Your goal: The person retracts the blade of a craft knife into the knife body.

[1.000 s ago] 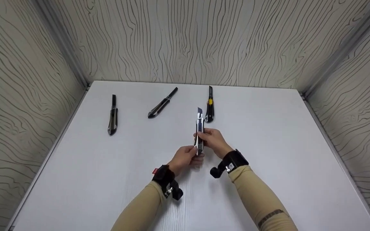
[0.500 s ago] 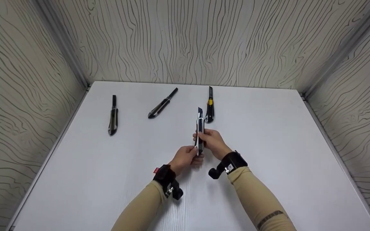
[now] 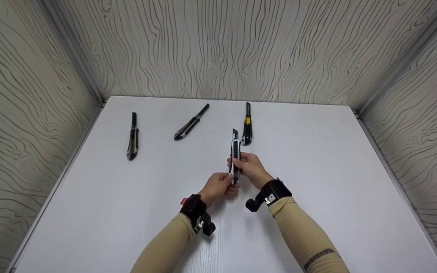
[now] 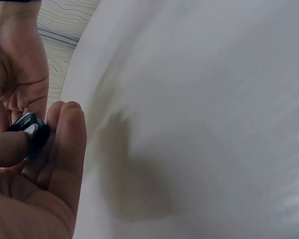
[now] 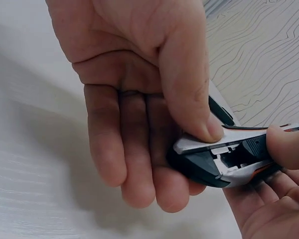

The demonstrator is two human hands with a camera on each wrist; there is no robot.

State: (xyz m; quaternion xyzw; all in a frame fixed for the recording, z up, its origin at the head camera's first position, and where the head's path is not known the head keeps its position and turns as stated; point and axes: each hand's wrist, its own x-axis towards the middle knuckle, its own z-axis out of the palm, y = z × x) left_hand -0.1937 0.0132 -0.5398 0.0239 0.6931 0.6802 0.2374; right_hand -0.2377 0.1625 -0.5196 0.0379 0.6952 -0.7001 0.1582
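A silver and black utility knife point(image 3: 236, 148) with a blade showing at its far end is held over the table between both hands. My left hand point(image 3: 214, 186) pinches its butt end between thumb and fingers. Further up the handle, my right hand point(image 3: 253, 167) grips it, thumb on the slider side. Orange trim and a hollow slot show on the knife point(image 5: 194, 144) in the right wrist view. Only the dark butt of the knife point(image 4: 34, 128) is visible in the left wrist view, with the rest hidden by hands.
Three more utility knives lie on the white table point(image 3: 108, 212): a dark one point(image 3: 132, 138) at left, a slanted one point(image 3: 191, 124) in the middle, and one with a yellow slider point(image 3: 247, 129) just beyond the held knife. A wood-patterned wall point(image 3: 218, 49) rises behind.
Both hands keep their hold on the utility knife. Its blade tip sits very slightly lower in the head view, and the shine on blade and handle has dimmed. The other knives stay put.
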